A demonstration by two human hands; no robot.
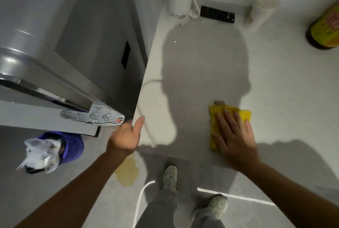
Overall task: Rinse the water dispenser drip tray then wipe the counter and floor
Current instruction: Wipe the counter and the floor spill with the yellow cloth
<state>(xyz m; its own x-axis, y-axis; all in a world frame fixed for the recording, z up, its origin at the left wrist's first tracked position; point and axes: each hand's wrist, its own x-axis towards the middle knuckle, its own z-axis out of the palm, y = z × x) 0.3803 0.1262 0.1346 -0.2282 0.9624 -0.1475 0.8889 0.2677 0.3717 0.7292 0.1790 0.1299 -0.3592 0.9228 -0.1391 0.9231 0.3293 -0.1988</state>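
right hand (233, 134) presses flat on yellow cloth (216, 130) on counter (183, 73).

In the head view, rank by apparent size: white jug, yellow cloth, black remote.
1. yellow cloth, partly under the right hand
2. white jug
3. black remote
The cloth lies nearer the camera, so its lead over the jug is unsure.

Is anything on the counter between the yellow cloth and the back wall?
Yes. A small brown scrap lies just beyond the yellow cloth under the right hand; farther back lies a black remote.
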